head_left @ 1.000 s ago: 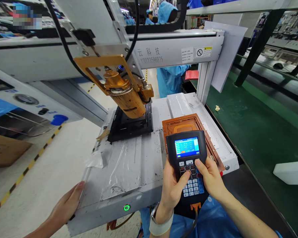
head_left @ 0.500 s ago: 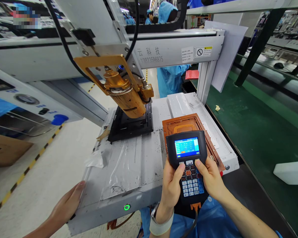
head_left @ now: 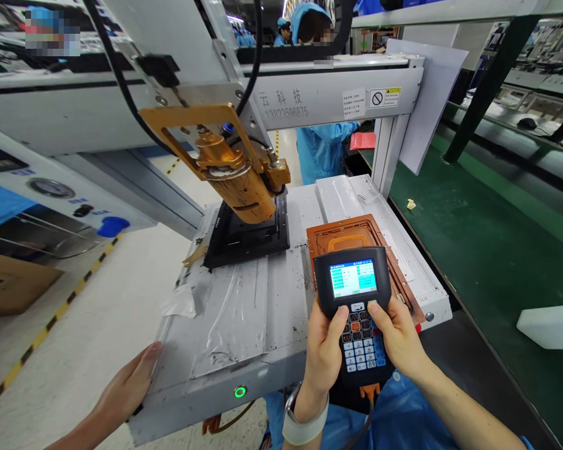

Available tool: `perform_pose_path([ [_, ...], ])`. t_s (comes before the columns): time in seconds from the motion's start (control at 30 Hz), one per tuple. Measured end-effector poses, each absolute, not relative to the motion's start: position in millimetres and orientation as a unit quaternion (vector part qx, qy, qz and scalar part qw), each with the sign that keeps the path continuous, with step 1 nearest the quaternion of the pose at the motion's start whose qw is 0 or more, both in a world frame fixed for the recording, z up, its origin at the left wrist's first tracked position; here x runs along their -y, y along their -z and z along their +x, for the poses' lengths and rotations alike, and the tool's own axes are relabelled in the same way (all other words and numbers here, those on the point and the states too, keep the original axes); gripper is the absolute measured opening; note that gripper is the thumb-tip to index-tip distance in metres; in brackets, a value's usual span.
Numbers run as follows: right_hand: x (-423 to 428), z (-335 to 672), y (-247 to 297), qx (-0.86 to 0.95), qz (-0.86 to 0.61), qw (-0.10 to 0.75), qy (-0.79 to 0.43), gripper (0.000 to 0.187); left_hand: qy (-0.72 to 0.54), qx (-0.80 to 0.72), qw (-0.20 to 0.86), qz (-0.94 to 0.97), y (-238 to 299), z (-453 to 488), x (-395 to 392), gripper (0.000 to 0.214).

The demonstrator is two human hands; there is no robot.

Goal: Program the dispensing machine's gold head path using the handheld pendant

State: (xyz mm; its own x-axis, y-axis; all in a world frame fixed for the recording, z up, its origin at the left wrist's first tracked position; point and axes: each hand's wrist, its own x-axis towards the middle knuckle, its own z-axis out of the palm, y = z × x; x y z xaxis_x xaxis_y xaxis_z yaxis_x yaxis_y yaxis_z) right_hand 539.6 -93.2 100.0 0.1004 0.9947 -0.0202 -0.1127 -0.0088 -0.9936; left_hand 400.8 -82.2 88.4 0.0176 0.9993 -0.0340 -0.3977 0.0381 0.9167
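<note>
A black handheld controller [head_left: 326, 275] with a lit screen and a number keypad is held between both my hands. My left hand [head_left: 326, 340] wraps its left side, thumb on the keys just below the screen. My right hand [head_left: 398, 328] grips the opposite side, its thumb also resting by the upper keys. An orange plug and cable [head_left: 370, 391] hang from the controller's lower end. Behind it lies a brown-orange fixture plate [head_left: 340, 228] on the machine bed. Further left, a gold dispensing head [head_left: 244, 187] hangs over a black fixture [head_left: 244, 247]; its tip is hidden.
Another person's hand [head_left: 134, 375] rests on the left edge of the white machine bed [head_left: 281, 300]. A green-lit button [head_left: 239, 392] is on its front. A gantry beam [head_left: 319, 94] crosses behind. A white bottle [head_left: 548, 327] lies on the green bench [head_left: 488, 250] at right.
The controller's screen has switched from a mostly blue page to a lighter white and cyan one. A person in a blue hood behind the beam has turned their head. My hands keep their place.
</note>
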Motion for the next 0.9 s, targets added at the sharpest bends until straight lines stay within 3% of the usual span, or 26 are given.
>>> perform_pose_path([
  [0.43, 94.4, 540.1, -97.4, 0.429, -0.488, 0.553, -0.522, 0.048, -0.581, -0.398, 0.593, 0.391, -86.5, 400.5, 81.5, 0.055],
  [0.73, 93.7, 540.8, -105.4, 0.385, -0.481, 0.546, -0.567, 0.057, -0.581, -0.408, 0.595, 0.376, -82.5, 400.4, 81.9, 0.052],
  [0.9, 96.4, 543.2, -104.5, 0.342, -0.509, 0.541, -0.575, 0.056, -0.578, -0.415, 0.601, 0.365, -90.2, 401.1, 81.7, 0.040],
])
